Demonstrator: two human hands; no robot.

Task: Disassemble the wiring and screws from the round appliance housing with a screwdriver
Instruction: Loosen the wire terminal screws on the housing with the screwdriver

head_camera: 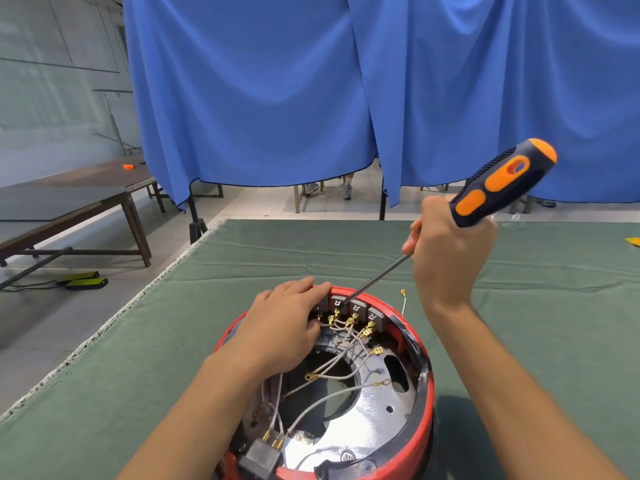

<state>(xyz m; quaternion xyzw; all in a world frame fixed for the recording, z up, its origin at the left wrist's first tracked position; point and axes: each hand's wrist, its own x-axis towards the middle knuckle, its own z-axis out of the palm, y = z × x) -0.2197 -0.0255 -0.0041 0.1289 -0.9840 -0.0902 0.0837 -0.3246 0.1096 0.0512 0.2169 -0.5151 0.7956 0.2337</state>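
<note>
Red-rimmed round housing (420, 403) sits on the green tabletop (242, 265) before the person, left hand (287, 323) lying flat-fingered across its far rim, right hand (450, 251) gripping the screwdriver (498, 185), shaft slanting down-left onto the far-side terminals (349, 306).

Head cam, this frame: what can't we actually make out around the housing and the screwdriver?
- Screwdriver tip at the grey terminal blocks: too small to tell whether it sits in a screw.
- Housing near edge: cut off by the frame's bottom.
- Left rim and leftmost block: hidden under the left hand.
- Handle's lower part: wrapped by the right hand.
</note>
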